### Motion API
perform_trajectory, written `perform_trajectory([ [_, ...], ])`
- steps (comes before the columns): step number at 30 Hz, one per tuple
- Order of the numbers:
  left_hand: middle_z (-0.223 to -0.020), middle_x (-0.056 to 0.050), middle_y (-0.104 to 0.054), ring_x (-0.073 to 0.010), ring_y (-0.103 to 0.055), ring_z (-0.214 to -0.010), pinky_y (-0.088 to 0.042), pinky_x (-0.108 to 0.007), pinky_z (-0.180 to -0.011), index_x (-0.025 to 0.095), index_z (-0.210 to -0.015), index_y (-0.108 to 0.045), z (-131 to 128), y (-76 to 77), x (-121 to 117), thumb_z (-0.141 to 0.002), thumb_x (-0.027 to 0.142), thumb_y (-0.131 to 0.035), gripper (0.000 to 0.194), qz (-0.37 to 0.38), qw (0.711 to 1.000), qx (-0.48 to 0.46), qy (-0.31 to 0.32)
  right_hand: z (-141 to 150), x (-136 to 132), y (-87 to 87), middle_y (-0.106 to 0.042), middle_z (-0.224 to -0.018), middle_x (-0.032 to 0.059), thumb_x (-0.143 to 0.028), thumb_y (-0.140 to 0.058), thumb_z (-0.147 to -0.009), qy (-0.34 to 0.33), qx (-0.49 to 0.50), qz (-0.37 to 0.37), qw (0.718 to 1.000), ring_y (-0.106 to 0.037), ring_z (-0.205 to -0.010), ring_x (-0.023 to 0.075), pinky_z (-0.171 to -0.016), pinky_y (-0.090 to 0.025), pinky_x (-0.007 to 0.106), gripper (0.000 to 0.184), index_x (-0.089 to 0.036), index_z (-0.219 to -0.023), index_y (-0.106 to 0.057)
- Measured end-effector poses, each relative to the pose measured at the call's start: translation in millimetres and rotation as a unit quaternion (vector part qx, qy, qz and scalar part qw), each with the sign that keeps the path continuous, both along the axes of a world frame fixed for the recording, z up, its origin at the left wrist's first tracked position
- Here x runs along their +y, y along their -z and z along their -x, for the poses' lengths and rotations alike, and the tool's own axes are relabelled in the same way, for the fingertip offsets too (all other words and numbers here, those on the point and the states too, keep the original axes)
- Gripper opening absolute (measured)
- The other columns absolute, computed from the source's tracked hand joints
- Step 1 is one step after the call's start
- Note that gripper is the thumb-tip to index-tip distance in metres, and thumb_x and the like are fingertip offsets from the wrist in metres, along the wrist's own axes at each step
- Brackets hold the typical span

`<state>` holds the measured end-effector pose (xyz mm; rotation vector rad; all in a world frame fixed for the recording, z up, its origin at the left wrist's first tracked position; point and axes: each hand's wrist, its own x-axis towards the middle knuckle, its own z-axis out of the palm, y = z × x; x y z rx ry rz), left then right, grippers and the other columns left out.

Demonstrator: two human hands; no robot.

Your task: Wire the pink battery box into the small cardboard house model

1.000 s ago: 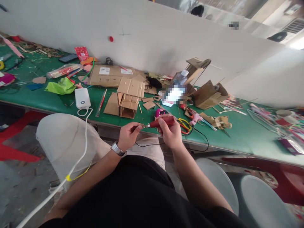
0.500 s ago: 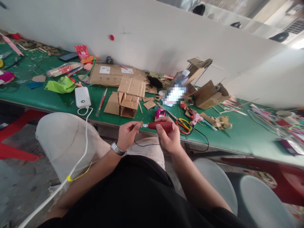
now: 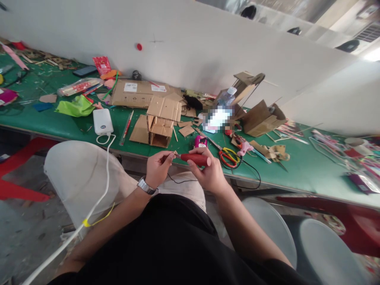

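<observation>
My right hand point(image 3: 213, 176) is closed around the thick red handle of a short-bladed knife point(image 3: 196, 160). Its narrow metal blade points left, toward my left hand point(image 3: 156, 169). Between the thumb and fingers of that hand is a tiny brown piece of cardboard point(image 3: 175, 152), mostly hidden, and the blade tip meets it or lies very close. Both hands are over my lap at the table's front edge. Just beyond them stands a small cardboard box structure point(image 3: 160, 128), its opening facing me.
On the green table point(image 3: 175, 143) lie scissors point(image 3: 230, 157), a pink glue gun point(image 3: 245, 148), a pink tape measure point(image 3: 201, 141) and a white power bank point(image 3: 102, 121) with its cable running across my leg. A lit phone point(image 3: 219, 118), a bottle point(image 3: 229, 97) and cardboard pieces are farther back.
The knife has turned in my right hand; its handle end now shows toward me and sits slightly further left. My left hand stays almost in place, still pinching the small piece.
</observation>
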<state>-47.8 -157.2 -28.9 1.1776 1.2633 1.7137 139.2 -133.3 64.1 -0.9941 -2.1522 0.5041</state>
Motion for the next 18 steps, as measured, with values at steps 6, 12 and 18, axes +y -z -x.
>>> perform_trajectory([
  [6,-0.088,-0.007,-0.081,-0.0164,-0.072,-0.075,-0.056,-0.027,-0.07,0.021,-0.099,-0.082,3,3.4,0,-0.097,0.043,-0.071,0.025,-0.019,0.997,0.066,-0.033,-4,-4,-11.6,-0.081,-0.103,0.0046,-0.039,-0.071,-0.098,-0.031,-0.01,0.065,0.997,-0.075,-0.081,0.0182,-0.074,-0.058,0.03,0.027,-0.024,-0.121,-0.072],
  [12,-0.082,-0.005,-0.078,-0.0145,-0.068,-0.071,-0.053,-0.025,-0.068,0.018,-0.093,-0.077,6,-1.9,-1,-0.098,0.042,-0.069,0.026,-0.03,0.996,0.07,-0.043,-7,-10,-14.7,-0.081,-0.102,0.0061,-0.042,-0.068,-0.101,-0.076,0.03,0.144,0.986,-0.072,-0.074,0.0154,-0.068,-0.055,0.027,0.031,-0.021,-0.123,-0.073],
  [18,-0.079,-0.004,-0.077,-0.0147,-0.066,-0.067,-0.051,-0.026,-0.066,0.019,-0.092,-0.078,7,-1.4,-2,-0.097,0.043,-0.069,0.026,-0.019,0.991,0.117,-0.06,-4,-14,-13.0,-0.079,-0.109,0.0087,-0.05,-0.056,-0.107,-0.09,0.019,0.121,0.988,-0.071,-0.086,0.019,-0.075,-0.055,0.032,0.036,-0.022,-0.117,-0.075],
])
